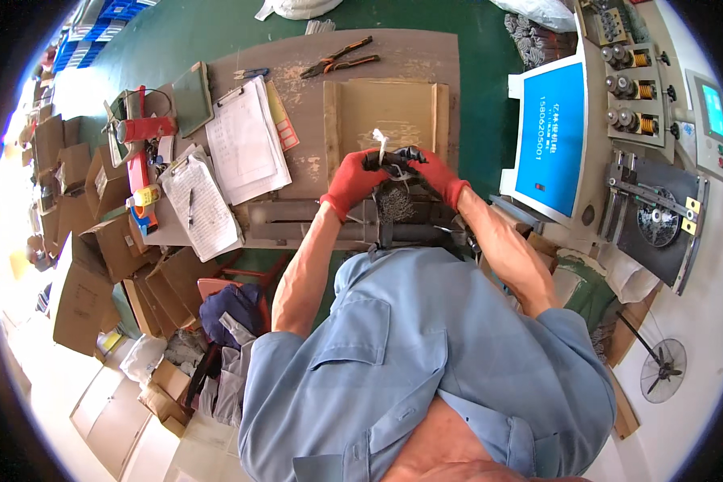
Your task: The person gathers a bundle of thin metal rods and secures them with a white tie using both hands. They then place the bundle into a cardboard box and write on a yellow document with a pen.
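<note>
My left hand (352,184) and my right hand (440,177), both in red gloves with dark fingers, meet at the near edge of the workbench. Their fingers are closed and almost touch. A white strip (380,141), perhaps a tie, sticks up from the left fingertips. Just below the hands is a bundle of thin grey metal pieces (395,204), seen end-on in front of my body. What the right fingers pinch is hidden by the glove. Behind the hands lies a shallow wooden tray (361,104) with a few small thin pieces in it.
Two pliers (341,59) and small blue-handled cutters (251,73) lie on the bench (305,173). Clipboards with papers (245,145), a pen (190,206) and a red tape dispenser (146,128) are at left. At right stands a machine with a blue panel (550,136); cardboard boxes (84,293) crowd the left.
</note>
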`<state>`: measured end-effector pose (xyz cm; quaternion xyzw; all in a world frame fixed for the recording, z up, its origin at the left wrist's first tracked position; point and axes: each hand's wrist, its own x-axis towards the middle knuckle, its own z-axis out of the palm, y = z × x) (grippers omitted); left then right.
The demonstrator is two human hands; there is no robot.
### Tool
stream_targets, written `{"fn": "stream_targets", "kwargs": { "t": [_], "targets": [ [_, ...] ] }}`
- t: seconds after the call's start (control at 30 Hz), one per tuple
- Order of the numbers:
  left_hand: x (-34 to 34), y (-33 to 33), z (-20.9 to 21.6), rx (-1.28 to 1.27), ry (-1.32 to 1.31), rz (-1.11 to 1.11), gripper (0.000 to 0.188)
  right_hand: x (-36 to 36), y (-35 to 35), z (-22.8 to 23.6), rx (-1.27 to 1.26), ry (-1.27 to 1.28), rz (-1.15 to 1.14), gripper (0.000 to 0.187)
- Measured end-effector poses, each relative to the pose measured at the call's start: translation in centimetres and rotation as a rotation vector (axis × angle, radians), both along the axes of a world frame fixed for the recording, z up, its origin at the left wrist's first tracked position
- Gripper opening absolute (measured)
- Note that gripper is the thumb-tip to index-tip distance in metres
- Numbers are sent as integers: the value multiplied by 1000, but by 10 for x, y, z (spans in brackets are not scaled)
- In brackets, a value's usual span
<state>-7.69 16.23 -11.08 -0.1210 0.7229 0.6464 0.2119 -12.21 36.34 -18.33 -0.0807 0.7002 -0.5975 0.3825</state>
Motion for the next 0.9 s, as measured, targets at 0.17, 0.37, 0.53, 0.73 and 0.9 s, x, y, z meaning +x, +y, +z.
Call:
{"fn": "stream_targets", "kwargs": {
  "t": [0.17, 0.37, 0.53, 0.73, 0.9],
  "targets": [
    [-1, -3, -10, -592, 652, -291, 30, -6, 4, -9, -260, -102, 90, 33],
    [10, 2, -17, -676, 780, -194, 40, -21, 2, -6, -256, -144, 283, 36],
    [17, 9, -15, -700, 674, -20, 43, -25, -3, -5, -84, -90, 264, 28],
    [23, 12, -18, -646, 608, 80, 42, -35, -19, 42, 526, 1237, 507, 22],
    [23, 13, -20, -591, 550, 168, 37, -41, -12, 39, 451, 1120, 554, 15]
  ]
}}
